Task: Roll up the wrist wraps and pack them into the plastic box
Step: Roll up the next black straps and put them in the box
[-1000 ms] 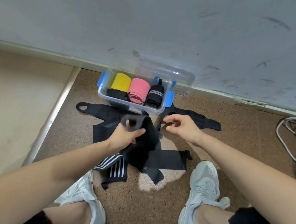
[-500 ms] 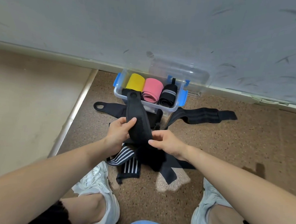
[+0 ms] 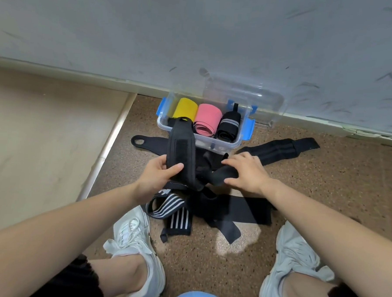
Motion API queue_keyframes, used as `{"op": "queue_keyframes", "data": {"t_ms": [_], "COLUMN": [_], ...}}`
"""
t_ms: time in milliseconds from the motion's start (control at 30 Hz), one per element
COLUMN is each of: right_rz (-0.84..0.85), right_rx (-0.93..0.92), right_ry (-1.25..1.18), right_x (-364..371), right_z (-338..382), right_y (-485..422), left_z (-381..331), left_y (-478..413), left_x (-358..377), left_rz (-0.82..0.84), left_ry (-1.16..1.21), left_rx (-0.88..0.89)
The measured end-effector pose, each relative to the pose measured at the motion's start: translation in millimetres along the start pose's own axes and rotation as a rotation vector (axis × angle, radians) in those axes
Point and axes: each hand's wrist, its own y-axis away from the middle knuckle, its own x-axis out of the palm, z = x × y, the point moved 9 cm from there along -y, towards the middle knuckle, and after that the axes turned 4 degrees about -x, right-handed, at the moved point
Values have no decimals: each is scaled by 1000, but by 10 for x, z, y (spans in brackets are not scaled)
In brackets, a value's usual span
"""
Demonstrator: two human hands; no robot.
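On the speckled floor (image 3: 329,191) by the wall, the left hand (image 3: 158,177) grips a black wrist wrap (image 3: 182,147) just before the plastic box (image 3: 220,144). The right hand (image 3: 246,171) pinches its twisted lower end. Rolling over that twist could give a lumpy roll that won't fit.

A: L hand (image 3: 159,178)?
B: Thumb on top of the wrap (image 3: 181,147), fingers under it, pinching.
A: R hand (image 3: 246,171)?
B: Palm down, fingers curled over the wrap's bunched end, thumb beneath.
A: Arms (image 3: 72,228)?
B: Both bare, reaching fwd from the bottom corners, hands near each other at centre.
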Motion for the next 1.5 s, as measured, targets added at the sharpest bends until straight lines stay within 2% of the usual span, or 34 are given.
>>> {"op": "queue_keyframes", "data": {"t_ms": [100,233,333,467,533,600,700,800,900,967,1100,1267,1400,1500], "right_rz": [185,125,183,294,295,192,-14,-11,161,175,-56,-185,-350,-314], "right_rx": [-25,-83,-69,60,143,211,202,141,104,128,76,-103,-204,-214], "right_ry": [187,477,558,477,252,-11,-303,-458,-411,-320,-139,46,-78,-299], "right_x": [280,325,424,506,441,327,133,164,358,373,49,-548,-1192,-1538], "right_z": [-109,31,-16,-431,-624,-735,-672,-491,-325,-280,-183,219,534,630], "right_y": [4,-13,-1,147,192,197,137,-29,-209,-269,-268,-76,93,155], "left_z": [-12,-17,-50,-128,-127,-109,-84,-81,-49,-38,-158,-486,-873,-1206], "left_y": [-14,31,66,61,53,53,59,83,90,79,54,77,169,285], "left_x": [-148,-229,-286,-562,-639,-647,-593,-528,-484,-435,-381,-298,-168,-54], "left_rz": [-35,-74,-69,-175,-205,-211,-220,-252,-240,-193,-137,-77,-12,35], "left_ry": [-13,-22,-32,-219,-262,-268,-229,-179,-154,-131,-111,-144,-129,-153], "left_rx": [-6,-21,-16,10,7,7,18,41,35,23,32,97,159,212]}}
